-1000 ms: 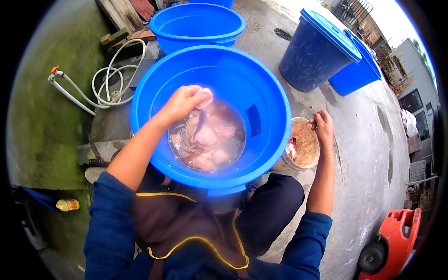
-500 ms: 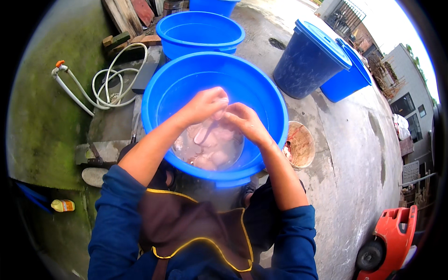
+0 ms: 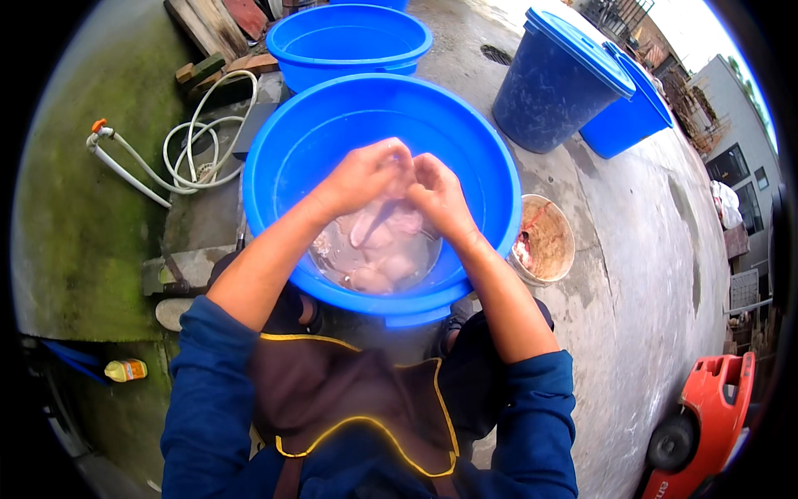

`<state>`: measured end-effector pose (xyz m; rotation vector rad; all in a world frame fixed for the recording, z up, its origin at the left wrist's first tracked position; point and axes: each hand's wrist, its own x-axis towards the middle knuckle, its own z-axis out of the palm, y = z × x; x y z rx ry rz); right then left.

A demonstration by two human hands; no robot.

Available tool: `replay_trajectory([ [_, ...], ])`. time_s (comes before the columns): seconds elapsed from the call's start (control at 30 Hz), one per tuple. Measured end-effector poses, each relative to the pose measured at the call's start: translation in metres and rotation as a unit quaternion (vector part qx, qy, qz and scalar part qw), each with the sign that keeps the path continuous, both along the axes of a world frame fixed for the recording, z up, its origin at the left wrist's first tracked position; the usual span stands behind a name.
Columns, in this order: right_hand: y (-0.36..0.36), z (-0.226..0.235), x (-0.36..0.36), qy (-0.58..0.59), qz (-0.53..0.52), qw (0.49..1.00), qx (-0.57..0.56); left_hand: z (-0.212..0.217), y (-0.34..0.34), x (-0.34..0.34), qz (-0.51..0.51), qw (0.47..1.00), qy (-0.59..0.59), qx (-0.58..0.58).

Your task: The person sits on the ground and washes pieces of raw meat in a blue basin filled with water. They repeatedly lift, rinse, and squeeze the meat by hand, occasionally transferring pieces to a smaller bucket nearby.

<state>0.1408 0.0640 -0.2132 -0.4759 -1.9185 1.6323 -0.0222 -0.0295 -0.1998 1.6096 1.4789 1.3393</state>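
Head view: left hand [image 3: 366, 173] and right hand [image 3: 436, 191] are meeting at frame centre, both grips closing together on a pale meat piece [image 3: 391, 218] over the blue basin [image 3: 283, 158], more pieces soaking below.

Under hands: glossy smooth blue plastic basin [image 3: 291, 158], wet pale slick meat pieces [image 3: 378, 254]. Right of hands: stained matt plastic bucket [image 3: 559, 237]. Beyond: rough grey concrete floor [image 3: 632, 249]. Left: smooth rubbery white hose [image 3: 179, 154].
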Motion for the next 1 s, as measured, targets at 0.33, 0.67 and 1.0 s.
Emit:
replay_trajectory([
  [0.33, 0.000, 0.012, 0.017, -0.061, 0.009, 0.935, 0.350, -0.001, -0.001, -0.002, 0.015, 0.998, -0.061, 0.007],
  [0.67, -0.001, 0.023, 0.026, -0.139, 0.043, 0.896, 0.420, 0.006, -0.009, -0.013, -0.082, 0.992, 0.032, -0.086],
  [1.0, 0.007, 0.056, 0.051, -0.095, 0.106, 0.970, 0.197, 0.012, -0.013, 0.012, -0.158, 0.940, 0.296, 0.069],
])
